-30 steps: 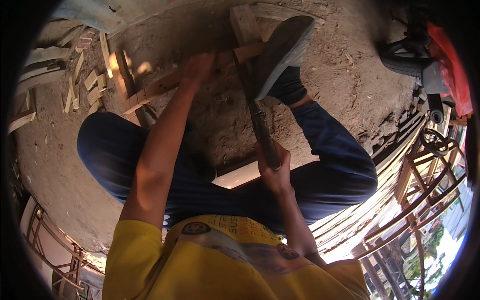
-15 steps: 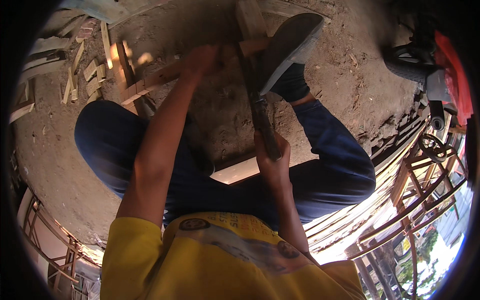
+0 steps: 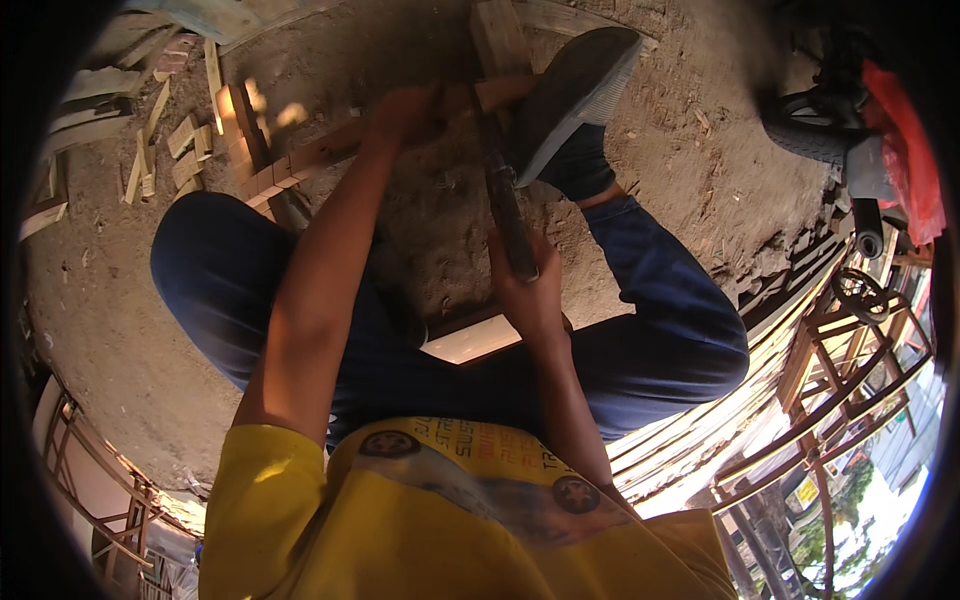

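Observation:
A reddish wooden batten (image 3: pixel 345 135) lies crosswise near the top of the view, over a thicker wood block (image 3: pixel 500 40). My left hand (image 3: pixel 405 112) is closed on the batten, its fingertips in shadow. My right hand (image 3: pixel 525 280) grips the handle end of a long, dark tool (image 3: pixel 505 200), whose narrow far part reaches across the batten just right of my left hand; its exact kind is unclear. My right foot, in a grey shoe (image 3: pixel 575 95), is at the batten's right end, beside the tool.
Wood offcuts (image 3: pixel 185 150) and upright pieces (image 3: pixel 240 130) lie on the dirt floor (image 3: pixel 680 170) at left. At right are a black tyre (image 3: pixel 810 130), a red plastic sheet (image 3: pixel 900 150) and curved wooden frames (image 3: pixel 850 370). Long planks (image 3: pixel 680 450) lie behind my right leg.
Over the last second my right hand has pushed the dark tool forward, away from my body, and a little left. My left hand has shifted slightly forward and right, still at the batten.

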`<act>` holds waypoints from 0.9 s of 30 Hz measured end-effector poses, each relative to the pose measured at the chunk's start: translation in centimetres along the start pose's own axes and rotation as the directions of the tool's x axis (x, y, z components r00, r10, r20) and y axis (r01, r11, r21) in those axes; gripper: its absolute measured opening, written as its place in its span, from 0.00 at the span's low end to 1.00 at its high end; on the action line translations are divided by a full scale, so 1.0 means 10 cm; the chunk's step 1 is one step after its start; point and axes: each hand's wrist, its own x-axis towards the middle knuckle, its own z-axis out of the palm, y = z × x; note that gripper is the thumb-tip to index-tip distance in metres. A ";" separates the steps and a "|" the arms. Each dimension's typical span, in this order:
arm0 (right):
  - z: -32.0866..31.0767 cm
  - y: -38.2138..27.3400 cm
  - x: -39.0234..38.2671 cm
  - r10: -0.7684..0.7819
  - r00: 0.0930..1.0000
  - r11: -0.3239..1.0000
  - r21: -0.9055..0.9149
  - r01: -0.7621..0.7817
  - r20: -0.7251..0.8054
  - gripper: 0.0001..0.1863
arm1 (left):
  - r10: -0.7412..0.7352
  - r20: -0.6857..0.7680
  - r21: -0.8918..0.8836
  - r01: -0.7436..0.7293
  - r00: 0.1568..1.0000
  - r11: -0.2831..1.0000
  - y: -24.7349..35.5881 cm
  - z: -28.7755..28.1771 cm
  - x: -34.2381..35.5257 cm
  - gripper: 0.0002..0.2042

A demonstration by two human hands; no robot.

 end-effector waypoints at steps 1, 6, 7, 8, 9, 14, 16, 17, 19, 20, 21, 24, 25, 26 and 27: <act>-0.07 0.16 -0.23 -0.101 0.995 0.992 -0.072 0.100 -0.021 0.09 | 0.008 -0.026 0.017 -0.008 1.000 1.000 0.00 -0.02 0.03 0.25; -0.17 0.25 -0.35 -0.192 0.981 0.968 -0.172 0.182 -0.040 0.10 | 0.006 0.047 0.055 -0.008 0.999 0.998 -0.02 0.12 0.07 0.26; -0.09 0.18 -0.09 -0.059 0.998 0.993 -0.101 0.056 -0.028 0.09 | 0.006 0.037 0.021 -0.006 0.999 1.000 0.05 0.08 0.07 0.24; -0.03 0.10 0.07 0.073 0.997 0.997 -0.037 -0.073 -0.004 0.08 | 0.000 0.025 -0.019 0.000 1.000 1.000 0.12 0.01 0.04 0.22; 0.01 0.03 0.11 0.044 0.999 0.999 -0.032 -0.044 -0.015 0.08 | -0.015 0.013 -0.038 0.016 1.000 0.999 0.11 -0.06 0.01 0.20; -0.13 0.10 -0.25 -0.139 0.990 0.986 -0.102 0.134 -0.040 0.10 | 0.032 -0.035 0.010 -0.032 0.999 0.999 0.00 -0.02 0.04 0.26; -0.18 0.22 -0.36 -0.250 0.967 0.955 -0.176 0.240 -0.038 0.10 | 0.010 0.015 0.011 -0.010 1.000 1.000 0.04 0.04 -0.01 0.28; -0.17 0.24 -0.33 -0.242 0.970 0.957 -0.174 0.233 -0.031 0.10 | -0.011 0.047 0.005 0.011 0.999 1.000 0.04 0.02 0.02 0.29; -0.02 0.11 0.06 0.049 0.998 0.998 -0.026 -0.050 -0.033 0.08 | -0.005 0.059 -0.014 0.005 0.998 1.000 0.08 0.04 0.06 0.29; -0.02 0.06 0.20 0.035 0.999 0.999 -0.039 -0.036 -0.034 0.08 | 0.015 0.041 -0.024 -0.014 0.999 1.000 0.08 0.05 0.05 0.29; 0.01 0.00 0.31 0.024 0.999 0.999 -0.043 -0.025 -0.035 0.08 | 0.034 0.028 -0.026 -0.033 0.999 0.999 0.05 0.04 0.03 0.29; -0.02 0.06 -0.08 -0.057 0.998 0.998 -0.041 0.055 -0.038 0.08 | 0.076 -0.167 0.029 -0.073 0.983 0.997 -0.17 0.18 0.08 0.28; -0.08 0.12 -0.26 -0.086 0.995 0.995 -0.054 0.083 -0.052 0.09 | 0.061 -0.128 0.043 -0.056 0.990 0.998 -0.12 0.11 0.13 0.28; -0.13 0.16 -0.32 -0.156 0.986 0.983 -0.104 0.149 -0.061 0.09 | 0.044 -0.074 0.060 -0.039 0.996 0.997 -0.01 0.06 0.09 0.28; -0.16 0.19 -0.40 -0.214 0.975 0.967 -0.155 0.202 -0.062 0.09 | 0.022 -0.009 0.073 -0.021 1.000 0.997 0.04 0.05 0.02 0.28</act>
